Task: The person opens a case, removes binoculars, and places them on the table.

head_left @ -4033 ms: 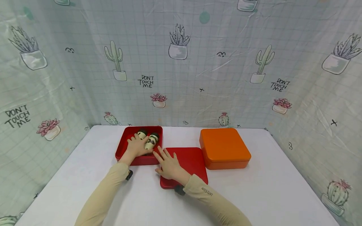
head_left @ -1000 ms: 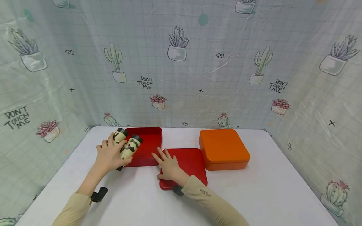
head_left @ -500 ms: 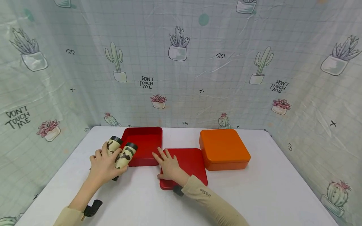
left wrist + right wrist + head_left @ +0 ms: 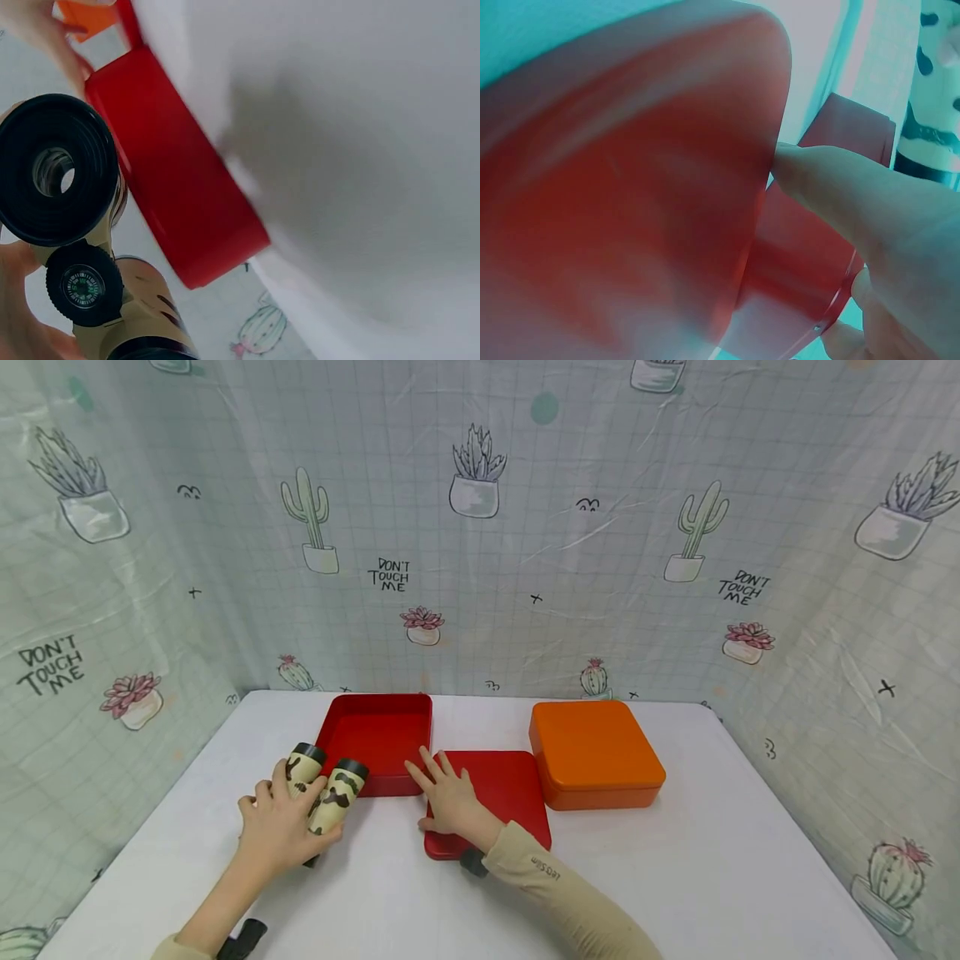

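My left hand (image 4: pixel 273 827) grips a pair of camouflage-patterned binoculars (image 4: pixel 333 802) above the table, left of and nearer than the open red box (image 4: pixel 382 787). In the left wrist view the binoculars (image 4: pixel 82 287) show a small compass dial between a black eyepiece and the second barrel. With fingers spread, my right hand (image 4: pixel 456 806) lies over the left edge of the red lid (image 4: pixel 510 793). Its thumb (image 4: pixel 817 169) is at the lid's edge in the right wrist view, and other fingertips reach the red box's near right corner. Nothing shows inside the box.
An orange box (image 4: pixel 596 743) with its lid on stands right of the red lid. Behind the white table (image 4: pixel 697 860) hangs a cloth printed with cactus drawings, which also runs along both sides.
My left hand has lifted the binoculars out of the red box and brought them left and nearer; over the last half second they came slightly nearer. My right hand stays at the lid.
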Demonstrator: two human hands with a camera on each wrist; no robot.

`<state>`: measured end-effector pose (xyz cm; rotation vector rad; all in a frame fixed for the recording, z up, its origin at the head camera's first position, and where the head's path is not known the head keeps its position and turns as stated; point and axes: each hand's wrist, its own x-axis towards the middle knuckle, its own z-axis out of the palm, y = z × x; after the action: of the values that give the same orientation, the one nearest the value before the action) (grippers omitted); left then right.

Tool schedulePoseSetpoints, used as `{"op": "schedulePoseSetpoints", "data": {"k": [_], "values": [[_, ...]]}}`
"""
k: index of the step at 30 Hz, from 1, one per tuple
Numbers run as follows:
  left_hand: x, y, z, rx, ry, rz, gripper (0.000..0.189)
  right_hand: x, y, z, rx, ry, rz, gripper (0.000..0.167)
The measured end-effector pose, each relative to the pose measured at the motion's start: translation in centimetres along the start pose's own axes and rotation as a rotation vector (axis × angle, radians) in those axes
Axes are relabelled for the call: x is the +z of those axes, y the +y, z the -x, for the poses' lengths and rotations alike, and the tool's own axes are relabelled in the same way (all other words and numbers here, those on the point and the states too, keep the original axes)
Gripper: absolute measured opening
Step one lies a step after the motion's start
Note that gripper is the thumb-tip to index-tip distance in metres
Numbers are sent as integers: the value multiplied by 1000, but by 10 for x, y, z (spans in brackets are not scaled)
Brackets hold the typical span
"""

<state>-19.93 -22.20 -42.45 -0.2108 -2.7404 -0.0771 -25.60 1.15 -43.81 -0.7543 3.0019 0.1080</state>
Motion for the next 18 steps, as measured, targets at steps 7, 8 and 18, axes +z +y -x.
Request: {"op": "schedulePoseSetpoints", "data": {"k": [7,8,18], "values": [[5,0,8,19,30,-10,67,-2,1,-2,11,-7,7,97],[5,1,9,17,24,-9,68,-2,1,-1,12,-9,7,97],[6,-13,24,-50,-49,14,74,0,0,0,4,-6,-13,97]]}}
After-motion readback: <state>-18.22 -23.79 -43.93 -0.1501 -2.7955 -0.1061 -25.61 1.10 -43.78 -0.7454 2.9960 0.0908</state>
